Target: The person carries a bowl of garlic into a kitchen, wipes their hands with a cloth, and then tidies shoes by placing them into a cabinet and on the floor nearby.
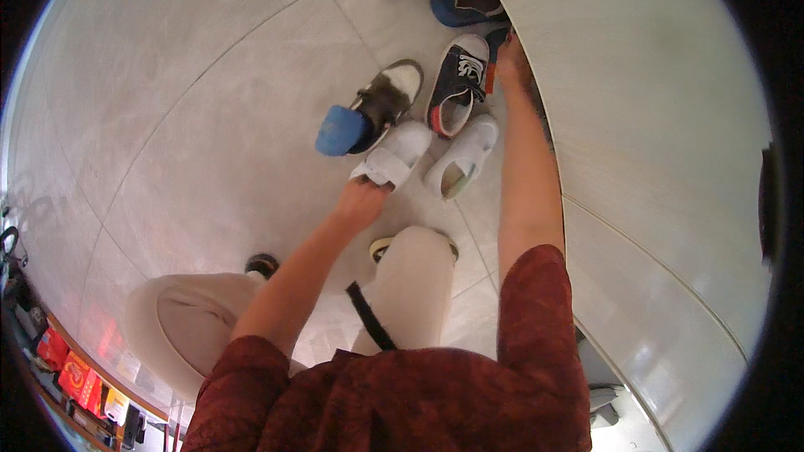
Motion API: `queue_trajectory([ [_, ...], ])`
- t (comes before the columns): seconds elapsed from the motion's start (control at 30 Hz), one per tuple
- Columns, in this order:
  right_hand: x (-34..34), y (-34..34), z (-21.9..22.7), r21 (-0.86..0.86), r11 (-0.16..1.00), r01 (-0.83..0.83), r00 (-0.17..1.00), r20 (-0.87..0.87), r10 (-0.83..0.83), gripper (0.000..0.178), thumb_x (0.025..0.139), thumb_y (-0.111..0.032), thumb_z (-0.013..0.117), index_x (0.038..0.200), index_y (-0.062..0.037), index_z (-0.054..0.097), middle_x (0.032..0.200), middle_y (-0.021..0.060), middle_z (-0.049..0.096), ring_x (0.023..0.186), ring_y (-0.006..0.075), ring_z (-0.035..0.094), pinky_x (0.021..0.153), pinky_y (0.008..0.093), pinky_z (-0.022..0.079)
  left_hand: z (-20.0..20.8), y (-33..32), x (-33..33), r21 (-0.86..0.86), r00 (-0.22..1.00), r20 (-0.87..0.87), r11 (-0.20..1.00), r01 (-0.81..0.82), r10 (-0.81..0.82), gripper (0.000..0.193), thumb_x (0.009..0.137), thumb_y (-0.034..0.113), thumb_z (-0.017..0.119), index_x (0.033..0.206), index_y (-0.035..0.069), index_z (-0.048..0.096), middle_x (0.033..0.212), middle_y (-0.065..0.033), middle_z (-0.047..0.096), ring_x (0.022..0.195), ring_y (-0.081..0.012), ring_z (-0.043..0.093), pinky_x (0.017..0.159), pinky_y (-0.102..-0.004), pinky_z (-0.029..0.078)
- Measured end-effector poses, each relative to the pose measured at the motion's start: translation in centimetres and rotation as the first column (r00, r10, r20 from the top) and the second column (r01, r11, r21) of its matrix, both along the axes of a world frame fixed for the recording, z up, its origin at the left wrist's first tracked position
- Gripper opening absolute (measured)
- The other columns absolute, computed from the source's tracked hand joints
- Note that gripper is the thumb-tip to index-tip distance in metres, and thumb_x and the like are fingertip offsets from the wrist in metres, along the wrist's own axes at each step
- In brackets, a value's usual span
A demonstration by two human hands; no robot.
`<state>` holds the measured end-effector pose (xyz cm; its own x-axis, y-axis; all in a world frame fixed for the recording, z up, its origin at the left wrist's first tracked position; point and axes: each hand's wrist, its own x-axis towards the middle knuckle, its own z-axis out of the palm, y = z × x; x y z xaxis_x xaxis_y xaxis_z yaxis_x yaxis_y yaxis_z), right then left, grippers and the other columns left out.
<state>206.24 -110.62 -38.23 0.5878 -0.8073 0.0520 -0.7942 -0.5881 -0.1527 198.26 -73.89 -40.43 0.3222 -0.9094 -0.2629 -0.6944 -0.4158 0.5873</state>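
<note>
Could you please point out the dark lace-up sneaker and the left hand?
Dark lace-up sneaker [451, 82]: head view, on the dark side of its upper.
Left hand [365, 199]: head view, on the back of it.

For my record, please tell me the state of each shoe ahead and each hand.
Left white shoe: strap across it
Right white shoe: opening uncovered
Navy shoe: upright, laced
Black-and-white shoe: heel end covered by blue item
Blue shoe: opening visible, partly hidden
Left hand: fingers hold left white shoe's heel end
Right hand: at partly hidden dark item, grip unclear
</note>
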Motion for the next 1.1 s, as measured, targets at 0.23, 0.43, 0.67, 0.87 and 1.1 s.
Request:
queue_trajectory([
  [0.23, -4.2, 4.8, 3.4, 0.078, 0.991, -0.113, 0.989, 0.101, 0.105, 0.043, 0.079, -0.016, 0.060, 0.117, 0.0009, 0.049, 0.119, 0.0259, 0.050, 0.108, 0.0380, 0.050, 0.089, 0.0441, 0.041, 0.0, 0.0, -0.1, -0.019, 1.000, -0.020, 1.000, -0.015, 0.014, 0.026, 0.066, 0.005, 0.057, 0.092, 0.008, 0.061, 0.083, -0.0148, 0.063, 0.082, -0.0313, 0.061, 0.071, -0.0420, 0.049],
  [0.43, -10.7, 12.3, 5.4, -0.047, 0.987, -0.157, 0.857, 0.489, 0.160, 0.020, 0.081, -0.015, 0.061, 0.086, 0.0004, 0.050, 0.086, 0.0164, 0.050, 0.077, 0.0349, 0.051, 0.069, 0.0430, 0.042, 0.4, 0.0, -0.2, 0.022, 0.999, 0.038, 1.000, 0.006, -0.007, 0.021, 0.070, 0.005, 0.055, 0.089, 0.009, 0.062, 0.079, -0.0132, 0.065, 0.078, -0.0290, 0.063, 0.070, -0.0395, 0.049],
  [0.67, -17.3, 22.1, 8.0, 0.249, 0.966, -0.067, 0.878, 0.475, -0.061, 0.018, 0.079, -0.009, 0.061, 0.090, -0.0019, 0.049, 0.089, 0.0163, 0.049, 0.081, 0.0359, 0.053, 0.069, 0.0426, 0.043, -0.6, -0.1, -0.6, 0.026, 0.999, 0.003, 0.999, -0.034, 0.034, 0.019, 0.066, 0.003, 0.055, 0.084, 0.007, 0.062, 0.075, -0.0147, 0.063, 0.075, -0.0331, 0.061, 0.068, -0.0437, 0.049],
  [0.87, -17.1, 23.2, 6.4, 0.353, 0.926, -0.136, 0.938, 0.346, 0.006, 0.024, 0.076, -0.015, 0.064, 0.089, -0.0010, 0.050, 0.094, 0.0198, 0.052, 0.087, 0.0385, 0.053, 0.073, 0.0445, 0.043, -1.0, 0.4, -0.5, -0.167, 0.992, 0.098, 0.984, -0.060, 0.077, 0.024, 0.068, 0.003, 0.054, 0.088, 0.011, 0.064, 0.076, -0.0136, 0.064, 0.074, -0.0314, 0.062, 0.066, -0.0427, 0.050],
  [1.1, -17.0, 22.4, 3.8, 0.552, 0.819, -0.157, 0.985, 0.144, 0.093, 0.033, 0.073, -0.029, 0.065, 0.087, -0.0013, 0.055, 0.095, 0.0214, 0.054, 0.090, 0.0390, 0.054, 0.074, 0.0459, 0.044, -0.9, -0.1, -1.0, -0.021, 0.989, 0.079, 0.992, -0.126, 0.127, 0.021, 0.069, 0.005, 0.054, 0.086, 0.014, 0.063, 0.078, -0.0132, 0.064, 0.076, -0.0314, 0.062, 0.070, -0.0425, 0.049],
])
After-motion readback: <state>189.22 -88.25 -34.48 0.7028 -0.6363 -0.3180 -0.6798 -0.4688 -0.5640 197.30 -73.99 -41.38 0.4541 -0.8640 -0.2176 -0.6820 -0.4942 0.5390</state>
